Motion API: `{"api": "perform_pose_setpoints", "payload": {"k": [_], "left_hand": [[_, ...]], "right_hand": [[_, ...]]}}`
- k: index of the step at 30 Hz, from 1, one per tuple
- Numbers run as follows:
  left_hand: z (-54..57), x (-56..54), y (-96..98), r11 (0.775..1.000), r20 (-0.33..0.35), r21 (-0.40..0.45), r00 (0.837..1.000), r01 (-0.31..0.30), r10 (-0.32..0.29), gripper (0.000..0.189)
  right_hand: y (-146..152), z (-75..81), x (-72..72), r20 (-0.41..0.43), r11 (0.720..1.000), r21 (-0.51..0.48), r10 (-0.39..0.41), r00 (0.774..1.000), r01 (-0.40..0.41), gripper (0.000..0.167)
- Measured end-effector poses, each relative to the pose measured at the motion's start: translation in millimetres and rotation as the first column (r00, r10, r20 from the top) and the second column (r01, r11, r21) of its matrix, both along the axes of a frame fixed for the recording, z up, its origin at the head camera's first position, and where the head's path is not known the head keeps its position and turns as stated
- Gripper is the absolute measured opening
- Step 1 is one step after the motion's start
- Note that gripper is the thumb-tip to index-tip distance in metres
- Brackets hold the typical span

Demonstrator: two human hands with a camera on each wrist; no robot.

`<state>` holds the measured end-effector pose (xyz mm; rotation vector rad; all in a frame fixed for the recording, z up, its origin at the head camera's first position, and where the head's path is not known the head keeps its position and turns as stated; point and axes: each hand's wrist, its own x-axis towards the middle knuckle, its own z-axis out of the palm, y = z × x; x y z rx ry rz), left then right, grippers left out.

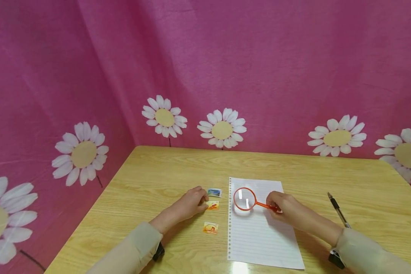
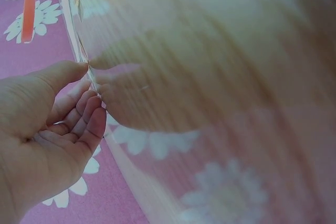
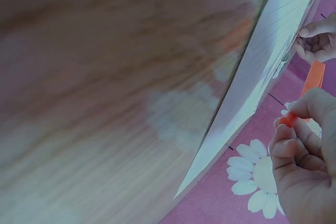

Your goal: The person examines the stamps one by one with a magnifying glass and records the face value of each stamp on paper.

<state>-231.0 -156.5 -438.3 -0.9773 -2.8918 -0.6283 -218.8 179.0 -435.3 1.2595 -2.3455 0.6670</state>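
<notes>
My right hand (image 1: 285,205) grips the handle of an orange-rimmed magnifying glass (image 1: 256,203), its lens over the upper part of a lined sheet of paper (image 1: 260,236). In the right wrist view, thumb and fingers pinch the orange handle (image 3: 286,121). On the table, my left hand (image 1: 193,202) has its thumb and curled fingertips at the left edge of a yellow-orange postage stamp (image 1: 213,205). A blue-green stamp (image 1: 214,192) lies just beyond it, and another yellow-orange stamp (image 1: 210,228) lies nearer me. In the left wrist view, thumb and fingers of this hand (image 2: 58,114) meet the tabletop.
A black-capped clear pen (image 1: 339,209) lies right of the paper, partly behind my right forearm. The wooden table (image 1: 157,167) backs onto a pink cloth (image 1: 260,76) printed with white daisies. Dark wrist straps (image 1: 158,252) show below both sleeves.
</notes>
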Motion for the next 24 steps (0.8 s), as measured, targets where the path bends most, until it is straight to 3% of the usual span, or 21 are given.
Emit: {"api": "perform_pose_setpoints", "payload": {"k": [24], "left_hand": [[-2.1,-2.8,-1.5,1.0,-0.01,0.004,1.0,0.005,-0.005,0.013]], "right_hand": [[-38,1.5,-7.7,-0.006,0.991,0.058,0.119,0.993,-0.119,0.034]]}}
